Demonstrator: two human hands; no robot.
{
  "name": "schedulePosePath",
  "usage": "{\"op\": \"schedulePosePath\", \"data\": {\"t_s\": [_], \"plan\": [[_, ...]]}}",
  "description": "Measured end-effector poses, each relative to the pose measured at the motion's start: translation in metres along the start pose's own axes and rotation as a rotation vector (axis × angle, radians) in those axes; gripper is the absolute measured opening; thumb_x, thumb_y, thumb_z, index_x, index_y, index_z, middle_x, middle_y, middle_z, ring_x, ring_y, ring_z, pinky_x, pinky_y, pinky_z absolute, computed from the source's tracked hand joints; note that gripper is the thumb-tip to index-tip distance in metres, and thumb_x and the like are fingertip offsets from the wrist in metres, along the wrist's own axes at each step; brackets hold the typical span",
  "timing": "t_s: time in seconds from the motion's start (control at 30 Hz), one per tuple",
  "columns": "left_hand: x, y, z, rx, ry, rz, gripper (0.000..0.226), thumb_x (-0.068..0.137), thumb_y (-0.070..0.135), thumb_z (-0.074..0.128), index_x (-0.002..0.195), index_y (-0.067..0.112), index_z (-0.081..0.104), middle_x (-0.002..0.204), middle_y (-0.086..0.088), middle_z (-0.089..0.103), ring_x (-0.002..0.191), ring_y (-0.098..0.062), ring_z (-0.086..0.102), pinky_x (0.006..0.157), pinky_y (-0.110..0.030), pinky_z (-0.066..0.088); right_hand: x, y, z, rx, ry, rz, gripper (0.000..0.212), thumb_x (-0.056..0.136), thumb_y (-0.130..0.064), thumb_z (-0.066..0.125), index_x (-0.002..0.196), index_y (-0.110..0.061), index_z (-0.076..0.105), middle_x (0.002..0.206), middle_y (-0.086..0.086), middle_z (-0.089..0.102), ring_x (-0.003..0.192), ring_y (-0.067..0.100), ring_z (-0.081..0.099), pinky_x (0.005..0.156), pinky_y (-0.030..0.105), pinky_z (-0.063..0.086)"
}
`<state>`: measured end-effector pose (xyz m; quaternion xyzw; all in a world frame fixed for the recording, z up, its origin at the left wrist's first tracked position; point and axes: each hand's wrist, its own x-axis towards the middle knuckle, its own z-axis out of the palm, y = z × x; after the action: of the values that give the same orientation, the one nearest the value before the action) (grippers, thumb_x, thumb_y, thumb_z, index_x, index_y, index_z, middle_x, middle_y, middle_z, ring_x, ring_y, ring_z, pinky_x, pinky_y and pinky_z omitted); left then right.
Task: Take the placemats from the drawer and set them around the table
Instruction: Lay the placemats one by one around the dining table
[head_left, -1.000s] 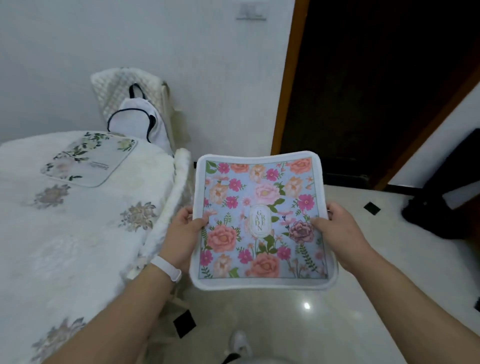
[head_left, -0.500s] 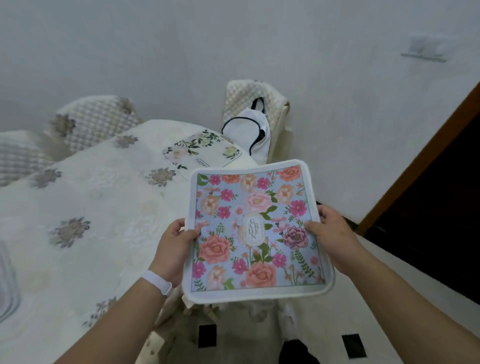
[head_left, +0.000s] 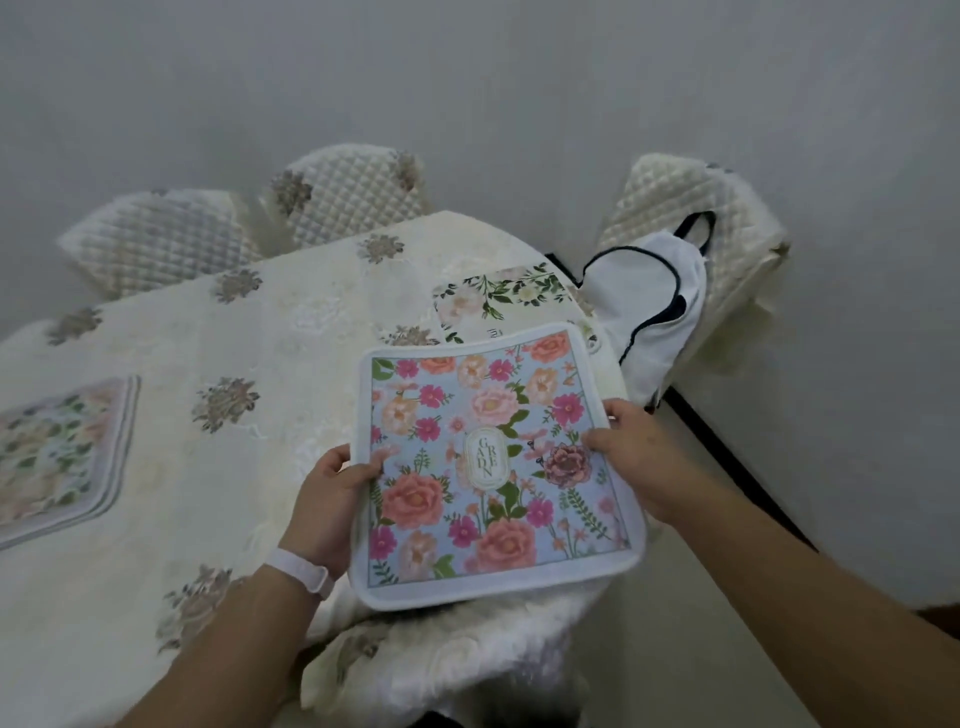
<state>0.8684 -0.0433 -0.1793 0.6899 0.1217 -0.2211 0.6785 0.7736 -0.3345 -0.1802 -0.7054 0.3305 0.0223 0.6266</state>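
I hold a blue floral placemat (head_left: 488, 462) with a white border flat over the table's near right corner. My left hand (head_left: 332, 493) grips its left edge, thumb on top. My right hand (head_left: 634, 462) grips its right edge. The table (head_left: 270, 322) wears a cream cloth with grey flower motifs. A white floral placemat (head_left: 498, 299) lies on the cloth just beyond the held one, partly hidden by it. Another floral placemat (head_left: 57, 457) lies at the table's left side, cut by the frame edge.
Quilted chair backs (head_left: 343, 192) stand behind the table against the grey wall. At the right, another quilted chair (head_left: 701, 208) carries a white bag with dark trim (head_left: 649, 306). A chair seat with a cream cover (head_left: 457, 654) sits below the held mat. Pale floor runs along the right.
My view has swung left from the doorway to the table. Both hands have carried the blue placemat over the table's corner; the left placemat has come into view.
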Motion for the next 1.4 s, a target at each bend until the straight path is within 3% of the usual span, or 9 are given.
{"op": "schedulePosePath", "data": {"t_s": [0.37,0.47,0.57,0.73,0.9,1.07,1.23,1.33,1.4], "plan": [[0.054,-0.013,-0.052,-0.009,0.296,-0.019,0.013,0.091,0.015,0.064,0.102,0.010,0.058,0.091,-0.014,0.073,0.074,-0.031,0.073,0.061,-0.041,0.058,0.101,-0.025,0.100,-0.220,-0.192,-0.024,0.019,0.093,-0.010,0.054,0.111,-0.018,0.057,0.100,0.004,0.067,0.084,0.023,0.069,0.069,0.036,0.058],[0.081,-0.031,-0.065,0.003,0.316,-0.067,0.011,0.092,0.014,0.063,0.102,0.012,0.058,0.097,-0.016,0.071,0.080,-0.033,0.071,0.070,-0.047,0.058,0.122,-0.021,0.128,-0.275,-0.191,0.004,0.020,0.093,-0.009,0.051,0.110,-0.018,0.056,0.098,0.002,0.065,0.084,0.018,0.066,0.062,0.030,0.053],[0.109,-0.049,-0.078,0.033,0.319,-0.101,0.011,0.092,0.014,0.063,0.102,0.011,0.057,0.098,-0.015,0.070,0.081,-0.032,0.070,0.067,-0.041,0.056,0.142,-0.012,0.150,-0.328,-0.199,0.049,0.017,0.094,-0.008,0.051,0.107,-0.018,0.054,0.093,-0.002,0.063,0.081,0.016,0.064,0.058,0.028,0.050],[0.136,-0.077,-0.094,0.072,0.295,-0.151,0.011,0.093,0.017,0.062,0.103,0.016,0.057,0.101,-0.013,0.070,0.086,-0.032,0.070,0.076,-0.048,0.058,0.158,0.014,0.171,-0.437,-0.174,0.094,0.015,0.094,-0.011,0.052,0.107,-0.019,0.053,0.092,-0.003,0.061,0.080,0.014,0.062,0.056,0.027,0.049],[0.138,-0.088,-0.101,0.049,0.250,-0.156,0.016,0.093,0.018,0.063,0.106,0.012,0.056,0.101,-0.010,0.070,0.088,-0.028,0.070,0.067,-0.036,0.056,0.159,0.029,0.169,-0.462,-0.167,0.133,0.017,0.094,-0.012,0.053,0.111,-0.016,0.054,0.092,-0.002,0.061,0.080,0.013,0.062,0.055,0.025,0.047],[0.137,-0.095,-0.105,0.101,0.273,-0.157,0.015,0.092,0.020,0.064,0.104,0.017,0.057,0.102,-0.007,0.070,0.091,-0.028,0.069,0.077,-0.043,0.057,0.158,0.038,0.169,-0.502,-0.171,0.109,0.017,0.093,-0.015,0.054,0.110,-0.019,0.052,0.098,0.002,0.064,0.083,0.016,0.063,0.059,0.027,0.050],[0.126,-0.098,-0.098,0.459,0.335,-0.033,0.024,0.092,0.015,0.060,0.110,0.021,0.046,0.099,0.004,0.058,0.093,-0.021,0.059,0.068,-0.027,0.047,0.155,0.046,0.167,-0.599,-0.183,0.081,0.030,0.092,-0.021,0.058,0.120,-0.016,0.048,0.100,0.001,0.061,0.082,0.014,0.062,0.065,0.030,0.052],[0.127,-0.105,-0.102,0.769,0.369,0.104,0.051,0.086,0.014,0.064,0.132,0.006,0.044,0.129,-0.016,0.048,0.113,-0.031,0.050,0.096,-0.043,0.046,0.153,0.049,0.167,-0.902,-0.119,-0.104,0.046,0.090,-0.027,0.059,0.131,-0.014,0.043,0.116,0.008,0.053,0.099,0.024,0.057,0.077,0.037,0.050],[0.128,-0.114,-0.104,1.013,0.278,0.257,0.051,0.085,0.019,0.062,0.131,0.002,0.048,0.135,-0.025,0.045,0.122,-0.040,0.045,0.102,-0.049,0.040,0.153,0.055,0.169,-1.086,-0.092,-0.313,0.055,0.090,-0.034,0.058,0.137,-0.012,0.039,0.126,0.012,0.045,0.112,0.029,0.048,0.090,0.042,0.047]]}}
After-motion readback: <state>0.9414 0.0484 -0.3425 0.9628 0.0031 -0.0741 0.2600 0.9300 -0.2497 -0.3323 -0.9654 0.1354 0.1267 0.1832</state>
